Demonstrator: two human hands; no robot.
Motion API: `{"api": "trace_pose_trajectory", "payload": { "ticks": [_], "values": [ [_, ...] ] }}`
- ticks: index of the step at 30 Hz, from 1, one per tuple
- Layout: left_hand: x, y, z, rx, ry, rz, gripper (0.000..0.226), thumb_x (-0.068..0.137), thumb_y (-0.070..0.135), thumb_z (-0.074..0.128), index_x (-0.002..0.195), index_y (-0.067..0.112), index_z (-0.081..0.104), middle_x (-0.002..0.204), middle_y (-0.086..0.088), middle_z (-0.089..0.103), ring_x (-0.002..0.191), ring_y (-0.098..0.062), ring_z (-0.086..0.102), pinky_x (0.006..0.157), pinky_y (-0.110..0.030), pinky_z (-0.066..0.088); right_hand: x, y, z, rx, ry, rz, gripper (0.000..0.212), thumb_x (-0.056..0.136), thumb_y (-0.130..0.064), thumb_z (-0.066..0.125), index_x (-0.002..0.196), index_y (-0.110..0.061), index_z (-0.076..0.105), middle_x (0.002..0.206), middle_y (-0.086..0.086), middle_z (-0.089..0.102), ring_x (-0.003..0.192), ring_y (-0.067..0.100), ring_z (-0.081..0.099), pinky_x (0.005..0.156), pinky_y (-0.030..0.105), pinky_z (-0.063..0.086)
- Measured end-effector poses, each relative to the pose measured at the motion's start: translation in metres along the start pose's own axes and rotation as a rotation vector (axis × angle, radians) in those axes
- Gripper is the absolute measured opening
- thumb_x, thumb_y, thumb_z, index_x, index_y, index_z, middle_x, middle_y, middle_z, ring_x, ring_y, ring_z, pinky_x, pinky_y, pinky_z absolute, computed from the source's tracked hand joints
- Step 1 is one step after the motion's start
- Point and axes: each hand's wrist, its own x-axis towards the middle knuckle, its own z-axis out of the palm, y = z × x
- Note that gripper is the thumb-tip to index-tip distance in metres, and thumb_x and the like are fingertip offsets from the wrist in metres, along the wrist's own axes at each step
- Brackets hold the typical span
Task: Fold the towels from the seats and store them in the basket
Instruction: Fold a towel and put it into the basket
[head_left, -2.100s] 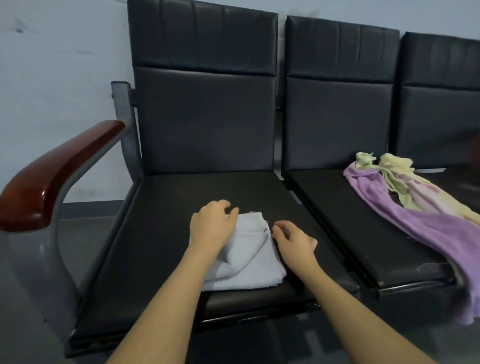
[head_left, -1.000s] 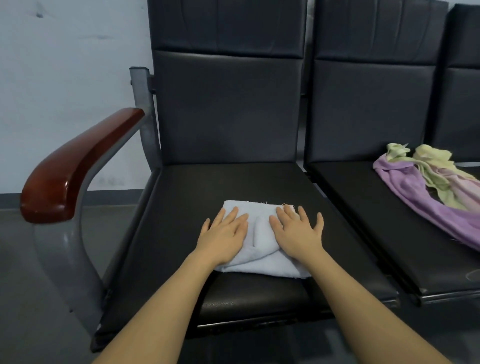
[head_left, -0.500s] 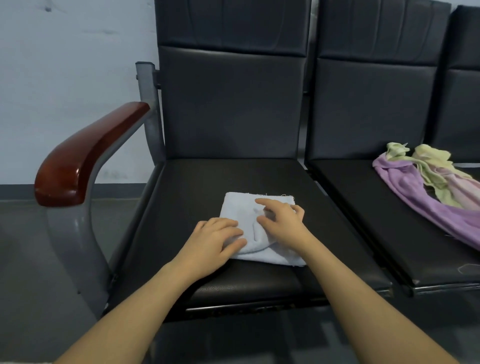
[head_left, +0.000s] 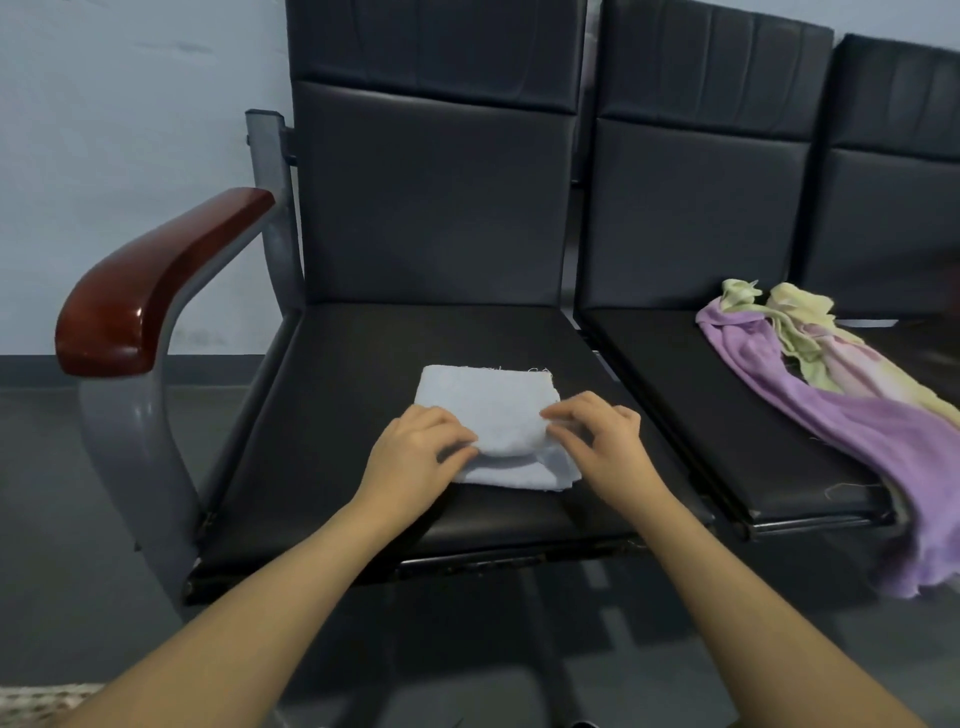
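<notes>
Both hands have gone from lying flat on the light blue towel (head_left: 488, 410) to curling in at its near edge, so now the left hand (head_left: 415, 452) and right hand (head_left: 597, 441) each pinch the top fold while it sits on the left seat (head_left: 332, 415). Risk imo is the layers sliding apart if they lift unevenly, since the bottom layer already pokes out. Purple and yellow towels (head_left: 810, 384) are heaped unfolded on the next seat, half dangling off the front, and could slip to the floor.
</notes>
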Motion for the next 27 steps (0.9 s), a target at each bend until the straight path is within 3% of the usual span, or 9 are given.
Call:
{"api": "trace_pose_trajectory", "payload": {
  "ticks": [2, 6, 8, 10, 13, 17, 21, 27],
  "values": [
    [-0.006, 0.000, 0.003, 0.119, -0.113, 0.136, 0.033, 0.083, 0.039, 0.048, 0.082, 0.018, 0.074, 0.083, 0.006, 0.064, 0.078, -0.015, 0.059, 0.062, -0.032, 0.049, -0.011, 0.009, -0.001, -0.168, -0.047, -0.093, 0.018, 0.090, -0.007, 0.062, 0.094, -0.024, 0.068, 0.089, -0.022, 0.053, 0.089, -0.011, 0.048, 0.095, 0.012, 0.013],
    [-0.013, -0.009, -0.003, 0.183, -0.146, 0.206, 0.019, 0.084, 0.029, 0.060, 0.086, 0.017, 0.074, 0.085, 0.004, 0.062, 0.078, -0.016, 0.059, 0.059, -0.032, 0.051, -0.024, 0.017, 0.004, -0.339, -0.085, -0.144, 0.005, 0.088, -0.024, 0.064, 0.088, -0.023, 0.069, 0.090, -0.017, 0.057, 0.078, -0.004, 0.046, 0.091, 0.025, 0.019],
    [-0.015, -0.013, -0.008, 0.223, -0.114, 0.225, 0.012, 0.082, 0.026, 0.066, 0.085, 0.017, 0.074, 0.084, 0.004, 0.063, 0.077, -0.015, 0.058, 0.057, -0.031, 0.050, -0.023, 0.013, 0.005, -0.393, -0.036, -0.212, 0.021, 0.085, -0.041, 0.055, 0.088, -0.025, 0.069, 0.091, -0.014, 0.060, 0.080, 0.004, 0.052, 0.085, 0.026, 0.020],
    [-0.017, -0.016, -0.014, 0.269, -0.111, 0.227, 0.023, 0.085, 0.033, 0.056, 0.085, 0.019, 0.074, 0.084, 0.005, 0.064, 0.078, -0.014, 0.059, 0.057, -0.029, 0.048, -0.019, 0.005, 0.007, -0.368, -0.046, -0.266, 0.031, 0.084, -0.047, 0.050, 0.093, -0.025, 0.070, 0.092, -0.011, 0.060, 0.083, 0.005, 0.049, 0.084, 0.024, 0.022],
    [-0.020, -0.015, -0.015, 0.292, -0.139, 0.200, 0.033, 0.086, 0.040, 0.048, 0.089, 0.021, 0.076, 0.086, 0.007, 0.066, 0.076, -0.015, 0.061, 0.060, -0.028, 0.048, -0.016, -0.004, 0.020, -0.348, -0.110, -0.326, 0.032, 0.084, -0.046, 0.050, 0.094, -0.024, 0.071, 0.089, -0.009, 0.061, 0.081, 0.008, 0.051, 0.078, 0.024, 0.032],
    [-0.021, -0.014, -0.014, 0.234, -0.139, 0.103, 0.038, 0.086, 0.045, 0.047, 0.091, 0.023, 0.077, 0.087, 0.008, 0.067, 0.073, -0.015, 0.060, 0.060, -0.031, 0.051, -0.016, 0.000, 0.032, -0.334, -0.088, -0.313, 0.021, 0.078, -0.037, 0.063, 0.090, -0.024, 0.076, 0.084, -0.006, 0.062, 0.070, 0.016, 0.059, 0.065, 0.025, 0.036],
    [-0.019, -0.013, -0.012, 0.278, -0.151, 0.163, 0.037, 0.084, 0.047, 0.048, 0.086, 0.022, 0.076, 0.087, 0.007, 0.066, 0.077, -0.016, 0.061, 0.067, -0.025, 0.044, -0.017, 0.006, 0.036, -0.316, -0.036, -0.329, 0.016, 0.080, -0.030, 0.063, 0.088, -0.025, 0.077, 0.081, -0.006, 0.062, 0.066, 0.016, 0.057, 0.060, 0.026, 0.035],
    [-0.013, -0.005, -0.010, 0.317, -0.193, 0.224, 0.040, 0.084, 0.051, 0.045, 0.089, 0.024, 0.074, 0.093, 0.008, 0.068, 0.083, -0.015, 0.065, 0.072, -0.027, 0.052, -0.016, 0.012, 0.037, -0.333, 0.082, -0.389, 0.022, 0.087, -0.026, 0.052, 0.085, -0.022, 0.074, 0.079, -0.008, 0.063, 0.071, 0.011, 0.049, 0.064, 0.022, 0.025]
  ]
}}
